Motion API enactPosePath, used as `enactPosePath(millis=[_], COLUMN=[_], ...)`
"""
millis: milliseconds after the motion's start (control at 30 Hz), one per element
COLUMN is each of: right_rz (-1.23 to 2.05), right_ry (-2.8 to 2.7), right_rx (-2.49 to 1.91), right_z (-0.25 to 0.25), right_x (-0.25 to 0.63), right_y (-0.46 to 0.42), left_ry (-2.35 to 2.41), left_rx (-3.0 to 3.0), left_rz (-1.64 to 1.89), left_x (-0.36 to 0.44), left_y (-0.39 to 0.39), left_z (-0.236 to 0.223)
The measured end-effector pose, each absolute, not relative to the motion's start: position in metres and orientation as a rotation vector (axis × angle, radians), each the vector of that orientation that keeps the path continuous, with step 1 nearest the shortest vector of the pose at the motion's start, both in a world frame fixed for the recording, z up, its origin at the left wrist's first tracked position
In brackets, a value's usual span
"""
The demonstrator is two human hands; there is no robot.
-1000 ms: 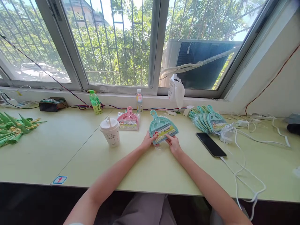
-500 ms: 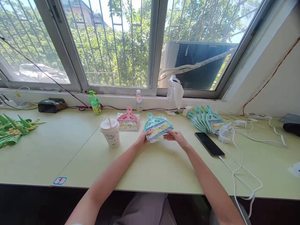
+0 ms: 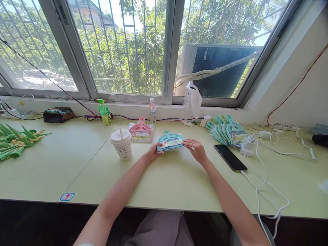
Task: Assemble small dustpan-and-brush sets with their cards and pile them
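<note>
The left hand (image 3: 153, 152) has its fingers closed on one end of the wrapped teal dustpan set (image 3: 170, 141); the right (image 3: 196, 150) pinches the other, thumb and fingers nearly together. The set is above the table (image 3: 164, 184), between pink set (image 3: 140, 131) and phone (image 3: 230, 157). The wrapper (loose and shiny) could slip if either grip slackens, dropping one side.

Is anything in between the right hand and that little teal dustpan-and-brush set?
Nothing visible is: the right hand has its fingertips at the near right end of the teal dustpan-and-brush set. The white cup and black smartphone sit off to either side.
</note>
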State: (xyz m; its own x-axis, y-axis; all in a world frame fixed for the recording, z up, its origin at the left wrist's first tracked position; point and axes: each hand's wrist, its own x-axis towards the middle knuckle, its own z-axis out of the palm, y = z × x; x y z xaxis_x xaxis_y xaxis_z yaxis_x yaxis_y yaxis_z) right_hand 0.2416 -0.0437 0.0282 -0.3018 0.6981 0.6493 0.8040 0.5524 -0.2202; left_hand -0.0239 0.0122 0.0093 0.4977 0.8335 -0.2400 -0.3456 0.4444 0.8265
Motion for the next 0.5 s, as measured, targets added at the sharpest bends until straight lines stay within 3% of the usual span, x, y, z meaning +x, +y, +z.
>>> enactPosePath(millis=[367,500], right_rz=[0.053,0.371], right_ry=[-1.729,-1.650], right_rx=[-1.284,-1.249], right_z=[0.011,0.008], right_x=[0.240,0.239], right_y=[-0.033,-0.030], left_ry=[0.666,0.608], left_rx=[1.006,1.103], left_rz=[0.664,0.615], left_x=[-0.024,-0.026], left_y=[0.000,0.000], left_z=[0.016,0.016])
